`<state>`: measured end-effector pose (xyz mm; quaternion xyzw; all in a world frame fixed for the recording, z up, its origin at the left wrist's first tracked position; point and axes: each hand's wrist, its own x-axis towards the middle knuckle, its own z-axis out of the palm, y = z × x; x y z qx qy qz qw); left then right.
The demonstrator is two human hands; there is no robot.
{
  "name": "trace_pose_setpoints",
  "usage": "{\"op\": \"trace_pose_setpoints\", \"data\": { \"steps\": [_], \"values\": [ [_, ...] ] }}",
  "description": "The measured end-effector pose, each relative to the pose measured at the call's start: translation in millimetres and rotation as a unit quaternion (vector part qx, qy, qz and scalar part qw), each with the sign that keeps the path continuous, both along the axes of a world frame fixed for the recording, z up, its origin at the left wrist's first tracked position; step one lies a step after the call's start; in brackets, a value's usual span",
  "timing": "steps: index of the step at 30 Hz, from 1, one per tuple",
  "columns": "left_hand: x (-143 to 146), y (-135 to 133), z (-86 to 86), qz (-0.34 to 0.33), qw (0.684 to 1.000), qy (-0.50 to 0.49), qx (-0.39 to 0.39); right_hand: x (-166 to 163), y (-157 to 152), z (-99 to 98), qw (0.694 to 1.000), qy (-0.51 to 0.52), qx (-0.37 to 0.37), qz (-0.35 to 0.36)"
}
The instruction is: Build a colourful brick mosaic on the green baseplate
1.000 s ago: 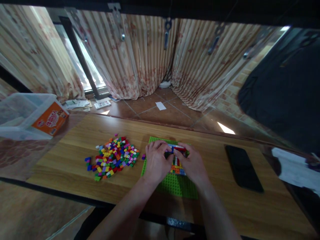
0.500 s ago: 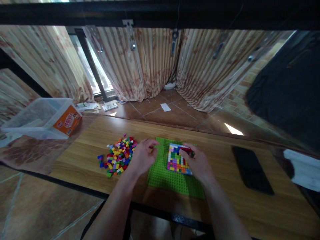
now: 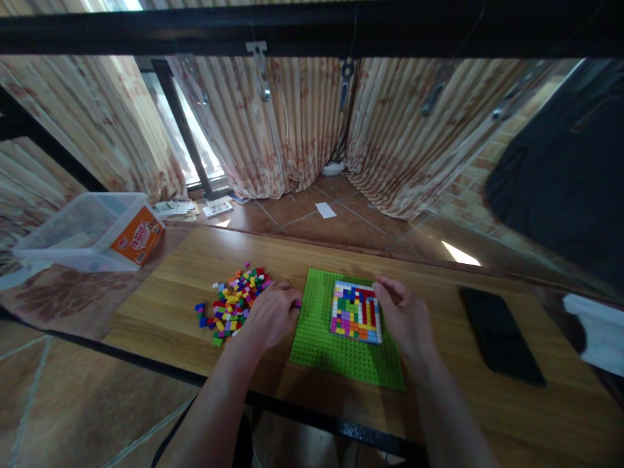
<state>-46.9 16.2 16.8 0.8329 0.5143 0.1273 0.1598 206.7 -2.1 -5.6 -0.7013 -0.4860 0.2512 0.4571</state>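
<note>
A flat mosaic of small toy bricks (image 3: 345,316) in many colours, with a white and light blue border, lies on a green studded baseplate (image 3: 316,351). At the baseplate's left edge, the curled fingers of my left hand (image 3: 275,315) are closed on a small purple brick (image 3: 297,303). Beside that hand spreads a loose heap of coloured bricks (image 3: 236,299), partly covered by it. My right hand (image 3: 404,318) is at the mosaic's upper right corner, thumb and forefinger pressed together. Whatever those fingertips may hold is hidden. Red bricks (image 3: 366,312) stand out in the mosaic's right part.
On the wooden table (image 3: 170,305), a black phone-like slab (image 3: 502,338) lies to the right. A clear plastic bin (image 3: 73,253) with an orange label stands at the left. Papers (image 3: 595,331) lie at the far right. Curtains (image 3: 302,123) hang behind.
My right hand has drawn back to the right, off the mosaic, uncovering its red bricks. My left hand has shifted left and down towards the heap, its fingers more closed.
</note>
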Motion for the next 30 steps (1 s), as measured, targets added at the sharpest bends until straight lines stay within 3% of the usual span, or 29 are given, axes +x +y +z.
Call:
{"op": "trace_pose_setpoints", "data": {
  "steps": [5,9,11,14,16,19,22,25,30],
  "values": [
    [-5,2,-2.4,0.005,0.999,-0.038,0.011,-4,-1,4.3,0.998,0.003,0.047,-0.030],
    [1,3,-1.1,0.014,0.976,-0.213,-0.041,-14,-6,13.9,0.991,0.019,0.129,-0.015],
    [10,1,0.1,0.017,0.940,-0.325,-0.104,-22,-10,19.7,0.987,0.033,0.153,0.049],
    [26,-3,2.0,0.043,0.863,-0.461,-0.201,-35,-14,26.2,0.970,0.043,0.164,0.176],
    [36,-6,3.1,0.062,0.811,-0.524,-0.255,-41,-15,27.6,0.959,0.041,0.168,0.225],
    [47,-11,4.0,0.073,0.745,-0.585,-0.311,-44,-14,26.0,0.952,0.036,0.170,0.252],
    [54,-15,2.8,0.093,0.705,-0.618,-0.335,-44,-13,23.1,0.953,0.055,0.175,0.240],
    [60,-16,-0.4,0.111,0.697,-0.629,-0.324,-44,-13,22.6,0.958,0.065,0.172,0.222],
    [68,-15,-3.3,0.120,0.727,-0.611,-0.289,-40,-14,25.2,0.968,0.046,0.145,0.199]
  ]
}}
